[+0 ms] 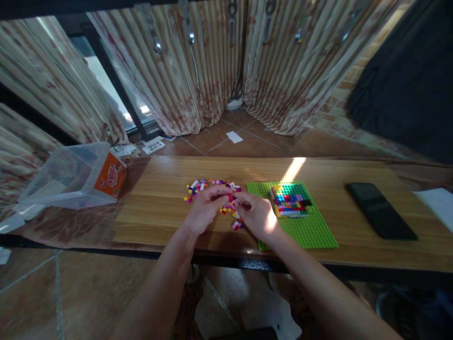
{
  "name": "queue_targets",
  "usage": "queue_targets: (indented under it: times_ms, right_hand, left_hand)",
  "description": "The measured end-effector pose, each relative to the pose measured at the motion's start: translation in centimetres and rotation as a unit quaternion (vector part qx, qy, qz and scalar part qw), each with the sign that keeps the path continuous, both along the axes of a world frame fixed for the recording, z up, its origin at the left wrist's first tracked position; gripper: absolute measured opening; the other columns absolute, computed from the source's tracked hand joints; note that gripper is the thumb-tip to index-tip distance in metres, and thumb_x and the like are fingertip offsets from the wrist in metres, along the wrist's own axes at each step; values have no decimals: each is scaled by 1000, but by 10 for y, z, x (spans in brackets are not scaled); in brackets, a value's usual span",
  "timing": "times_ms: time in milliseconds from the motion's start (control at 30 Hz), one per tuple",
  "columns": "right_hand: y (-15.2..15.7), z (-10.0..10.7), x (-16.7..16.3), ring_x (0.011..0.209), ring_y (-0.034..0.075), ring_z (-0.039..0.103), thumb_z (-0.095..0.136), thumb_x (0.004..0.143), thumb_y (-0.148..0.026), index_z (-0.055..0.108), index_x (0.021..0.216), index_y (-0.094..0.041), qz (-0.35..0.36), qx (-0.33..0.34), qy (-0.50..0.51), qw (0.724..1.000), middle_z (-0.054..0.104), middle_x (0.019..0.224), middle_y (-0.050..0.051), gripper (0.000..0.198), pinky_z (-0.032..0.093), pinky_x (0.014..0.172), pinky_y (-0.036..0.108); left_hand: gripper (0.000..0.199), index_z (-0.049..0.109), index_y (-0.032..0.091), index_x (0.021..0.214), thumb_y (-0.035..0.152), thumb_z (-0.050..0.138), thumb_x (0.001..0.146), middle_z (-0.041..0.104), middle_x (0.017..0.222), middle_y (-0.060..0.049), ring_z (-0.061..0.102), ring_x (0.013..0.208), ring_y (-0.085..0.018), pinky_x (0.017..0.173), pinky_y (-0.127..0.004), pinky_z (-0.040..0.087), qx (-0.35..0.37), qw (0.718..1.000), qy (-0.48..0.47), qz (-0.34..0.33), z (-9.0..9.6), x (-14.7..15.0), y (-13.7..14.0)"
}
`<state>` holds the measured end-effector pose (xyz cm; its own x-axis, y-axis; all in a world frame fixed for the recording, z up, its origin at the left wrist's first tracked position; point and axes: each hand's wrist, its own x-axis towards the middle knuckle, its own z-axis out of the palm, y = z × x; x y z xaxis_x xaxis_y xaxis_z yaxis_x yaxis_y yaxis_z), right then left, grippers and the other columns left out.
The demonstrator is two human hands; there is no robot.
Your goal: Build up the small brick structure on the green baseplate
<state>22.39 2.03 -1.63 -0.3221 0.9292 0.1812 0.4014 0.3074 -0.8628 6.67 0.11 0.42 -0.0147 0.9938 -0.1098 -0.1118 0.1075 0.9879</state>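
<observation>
My left hand [205,209] is closed over a loose pile of small coloured building bricks [200,185], thumb and fingers drawn together. Meeting it from the other side, my right hand [257,212] pinches with its fingertips. Red bricks [231,197] show between the two sets of fingertips, partly covered by them. To the right of my right hand lies a green studded baseplate [300,233]. A low block of multicoloured bricks [289,202] is built on it, with a black brick [305,203] at its right side.
The bricks lie on a wooden tabletop [159,189]. A black phone [380,210] rests at the right, near white paper [437,203]. Beyond the left end sits a clear plastic bin [67,174] with an orange label. Curtains [198,71] hang behind the table.
</observation>
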Motion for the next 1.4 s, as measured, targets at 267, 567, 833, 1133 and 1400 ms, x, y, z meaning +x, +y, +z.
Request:
queue_targets:
  times_ms: [267,567,833,1133,1400]
  right_hand:
    - [1,6,6,78,17,68,62,79,-29,70,92,-19,-15,-42,138,990,73,88,4,18,54,72,29]
    - [-1,22,32,76,16,64,61,81,-29,70,89,-21,-26,7,99,995,71,83,3,15,52,70,31]
    - [26,38,111,87,19,62,66,77,-35,74,83,-24,-34,51,-20,998,66,96,5,14,52,71,34]
    - [39,15,145,106,25,56,68,74,-41,74,80,-31,-47,71,-103,991,62,110,3,14,44,94,50]
    - [42,7,137,115,29,51,72,70,-39,74,76,-32,-76,67,-128,987,60,118,4,9,40,97,53]
  left_hand:
    - [16,67,14,77,23,73,65,68,72,-1,60,60,-10,65,-24,50,1,998,-34,58,-2,16,4]
    - [10,65,15,74,21,70,67,66,69,0,59,61,-10,62,-23,48,58,997,-26,52,-4,47,5]
    - [10,67,15,77,25,66,74,63,65,0,57,60,-9,61,-21,45,74,996,42,14,-16,58,8]
    - [10,65,15,71,25,66,72,60,63,1,53,58,-8,56,-19,42,57,996,48,38,-8,55,7]
    - [11,65,15,71,26,65,72,59,62,1,53,56,-9,55,-21,42,45,997,45,35,-9,56,8]
